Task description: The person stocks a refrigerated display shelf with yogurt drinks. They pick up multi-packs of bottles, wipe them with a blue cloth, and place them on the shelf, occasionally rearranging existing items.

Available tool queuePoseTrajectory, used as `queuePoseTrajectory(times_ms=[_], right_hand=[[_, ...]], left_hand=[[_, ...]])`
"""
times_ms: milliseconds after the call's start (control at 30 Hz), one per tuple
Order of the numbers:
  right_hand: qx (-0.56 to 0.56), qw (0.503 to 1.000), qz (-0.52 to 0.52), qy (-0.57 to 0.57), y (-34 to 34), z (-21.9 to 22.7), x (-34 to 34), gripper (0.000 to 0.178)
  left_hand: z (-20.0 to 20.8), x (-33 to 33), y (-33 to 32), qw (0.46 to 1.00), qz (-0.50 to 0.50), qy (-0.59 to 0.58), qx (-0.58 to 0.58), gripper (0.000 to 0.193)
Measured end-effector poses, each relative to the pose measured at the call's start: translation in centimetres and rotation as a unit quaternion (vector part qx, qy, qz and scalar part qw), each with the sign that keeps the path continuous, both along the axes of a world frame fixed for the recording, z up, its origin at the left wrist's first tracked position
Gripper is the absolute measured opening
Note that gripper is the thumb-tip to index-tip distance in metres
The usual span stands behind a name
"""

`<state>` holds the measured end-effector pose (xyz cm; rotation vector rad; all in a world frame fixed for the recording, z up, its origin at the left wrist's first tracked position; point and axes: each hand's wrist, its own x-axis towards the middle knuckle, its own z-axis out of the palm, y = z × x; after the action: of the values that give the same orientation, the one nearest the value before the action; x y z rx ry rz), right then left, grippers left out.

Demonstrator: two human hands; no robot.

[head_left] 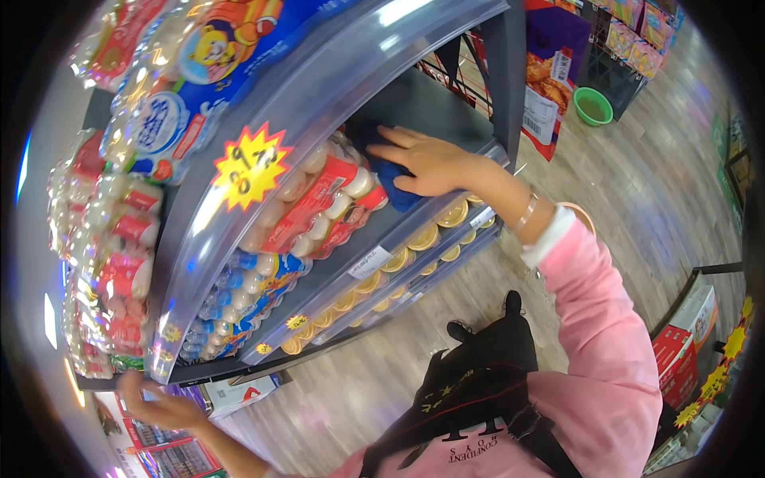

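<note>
On the shelf (430, 102), the right hand (434, 165), grip spread, lies palm-down on blue cloth (392, 185).

Wood-look floor (661, 191) (grey-brown planks) — 1 dark display rack (612, 78), white light (50, 320) far left.

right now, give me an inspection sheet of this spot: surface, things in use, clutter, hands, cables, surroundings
Surface: dark shelf, with a bare stretch beyond the right hand
Things in use: dark blue cloth, crumpled on the shelf, partly hidden by the right hand
Clutter: red-wrapped bottle packs beside the cloth; blue-wrapped bottle packs farther left
Right hand: fingers spread over the cloth
Left hand: blurred, near the shelf unit's left end, nothing seen in it
Cables: nothing seen
Surroundings: wood-look floor, green basin, round gold-coloured containers below the shelf
</note>
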<state>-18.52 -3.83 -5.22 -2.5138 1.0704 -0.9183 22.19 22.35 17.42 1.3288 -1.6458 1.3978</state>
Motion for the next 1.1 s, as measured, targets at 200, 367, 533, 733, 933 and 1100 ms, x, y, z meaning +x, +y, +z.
queuePoseTrajectory(times_ms=[200, 367, 533, 733, 933, 1100], right_hand=[[0.118, 0.96, -0.049, 0.249, -8.9, 3.7, 3.2, 0.044], [0.045, 0.971, -0.124, 0.2, -16.9, 1.1, 7.0, 0.035], [0.058, 0.961, -0.143, 0.23, -19.6, 0.0, 6.8, 0.031], [0.046, 0.953, -0.172, 0.244, -20.3, -0.2, 5.4, 0.028], [0.017, 0.947, -0.207, 0.245, -19.4, 0.7, 3.9, 0.026], [-0.036, 0.928, -0.245, 0.278, -15.2, 2.0, 0.6, 0.025]], left_hand=[[-17.7, -14.3, -6.5, 0.897, -0.192, 0.096, 0.387, 0.021], [-22.5, -17.3, -13.3, 0.87, -0.248, 0.192, 0.381, 0.009], [-25.2, -16.9, -13.9, 0.931, -0.201, 0.106, 0.286, 0.007], [-25.7, -16.7, -13.9, 0.938, -0.197, 0.11, 0.265, 0.01], [-25.3, -16.7, -13.5, 0.942, -0.185, 0.101, 0.259, 0.01], [-24.9, -17.4, -14.1, 0.943, -0.206, 0.097, 0.241, 0.009]])
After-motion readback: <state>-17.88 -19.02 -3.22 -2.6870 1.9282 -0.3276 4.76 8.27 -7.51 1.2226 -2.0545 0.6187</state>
